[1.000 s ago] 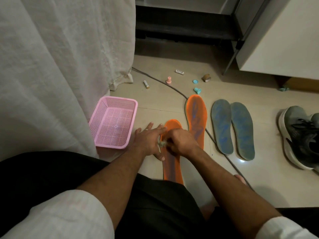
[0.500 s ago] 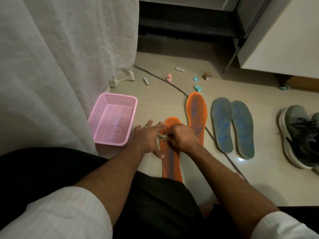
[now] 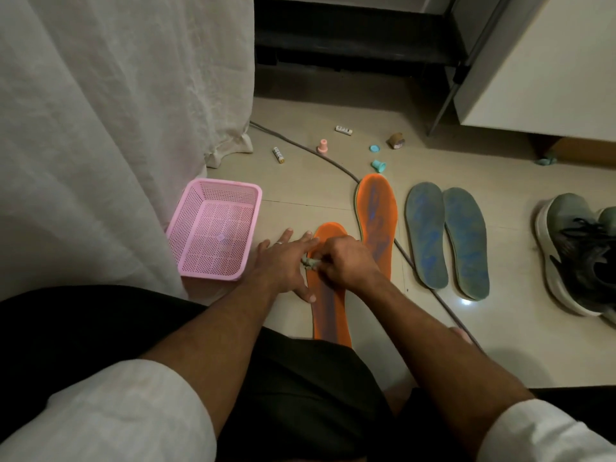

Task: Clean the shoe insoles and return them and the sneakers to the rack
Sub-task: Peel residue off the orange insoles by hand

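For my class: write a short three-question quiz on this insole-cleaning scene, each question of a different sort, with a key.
1. True or false: the pink basket holds an insole.
2. How many insoles lie on the floor?
3. Which hand pinches the small grey wad on the near orange insole: A left hand, B right hand?

Key
1. False; no insole lies in it.
2. Four: the near orange one, the far orange insole and two blue-grey insoles.
3. B; the left lies flat beside it.

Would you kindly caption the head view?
Left hand steadies an orange insole while right hand scrubs it with a small cloth.
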